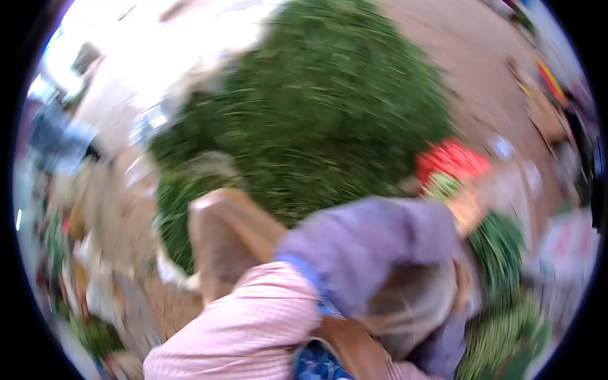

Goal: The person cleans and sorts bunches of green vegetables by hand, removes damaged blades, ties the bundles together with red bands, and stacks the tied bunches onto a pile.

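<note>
My left arm, in a purple sleeve cover, reaches across to the right. My left hand (467, 208) is closed around a bunch of chives (497, 253), or similar long thin greens. Its pale cut ends (442, 186) point away from me and its leaves hang toward me. Just beyond the hand lies a red heap of ties or strips (451, 163). My right hand (463, 286) is below the left, close beside the bunch. It is smeared by motion and its fingers are not distinct.
A large pile of loose greens (342, 95) covers the ground ahead, with white plastic sheeting (171, 269) at its left edge. More greens (506, 335) lie at my lower right. A white sack (567, 244) stands at the right. At the far left is a person in blue (60, 136).
</note>
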A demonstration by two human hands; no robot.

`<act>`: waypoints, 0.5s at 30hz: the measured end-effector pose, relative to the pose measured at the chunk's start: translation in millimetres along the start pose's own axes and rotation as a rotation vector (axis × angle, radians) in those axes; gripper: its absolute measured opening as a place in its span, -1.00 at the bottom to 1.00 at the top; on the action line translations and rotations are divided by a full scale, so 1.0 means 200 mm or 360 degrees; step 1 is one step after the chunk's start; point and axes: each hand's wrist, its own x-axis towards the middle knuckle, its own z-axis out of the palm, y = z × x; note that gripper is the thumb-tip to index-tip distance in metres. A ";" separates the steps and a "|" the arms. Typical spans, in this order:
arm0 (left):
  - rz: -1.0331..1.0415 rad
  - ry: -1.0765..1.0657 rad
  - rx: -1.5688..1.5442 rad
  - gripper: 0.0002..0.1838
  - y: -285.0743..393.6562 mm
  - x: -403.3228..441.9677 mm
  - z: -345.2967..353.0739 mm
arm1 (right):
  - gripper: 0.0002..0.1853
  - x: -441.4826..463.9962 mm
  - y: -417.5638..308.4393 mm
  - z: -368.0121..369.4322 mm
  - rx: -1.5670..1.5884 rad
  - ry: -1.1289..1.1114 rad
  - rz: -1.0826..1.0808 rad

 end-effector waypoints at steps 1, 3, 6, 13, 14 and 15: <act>0.0123 -0.0361 0.0283 -0.48 0.06 0.01 -0.17 | -0.69 0.06 -0.15 -0.08 0.0461 0.0004 0.0455; 0.0338 -0.0772 0.0580 -0.19 0.19 0.07 -0.52 | -0.58 0.18 -0.39 -0.19 0.0899 0.0210 0.0602; 0.0218 -0.0642 0.0478 -0.05 0.25 0.06 -0.88 | -0.69 0.27 -0.50 -0.32 0.0479 0.0891 0.0816; -0.0298 -0.0293 0.0238 -0.33 0.11 -0.16 -1.08 | 0.04 0.54 -0.40 -0.24 -0.1415 -0.0384 0.0320; -0.0377 -0.0344 0.0091 -0.35 0.10 -0.21 -1.08 | 0.06 0.58 -0.36 -0.19 -0.1578 -0.0478 0.0379; -0.0461 -0.0407 -0.0049 -0.37 0.09 -0.29 -1.08 | 0.09 0.62 -0.28 -0.16 -0.1537 -0.0497 0.0349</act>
